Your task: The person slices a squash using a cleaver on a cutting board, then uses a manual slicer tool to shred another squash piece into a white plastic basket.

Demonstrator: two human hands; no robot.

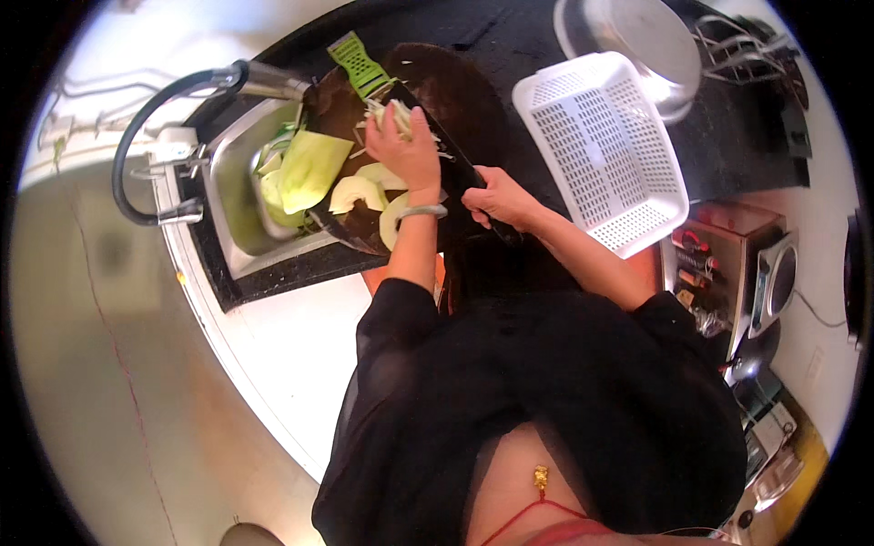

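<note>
A single fisheye view looks steeply down from the wearer's head — shirt (546, 382) very near, board (464, 86) farther off, sink (228, 209) left, basket (596, 136) right — with straight edges bending toward the dark rim.

This is a kitchen: a steel sink (229, 187) with a black-hosed tap (126, 150) sits in the dark table (728, 155), beside a round cutting board (466, 86) bearing cut pale-green vegetable (311, 173), with a white draining basket (522, 96) and metal pot (651, 45) nearby.
</note>
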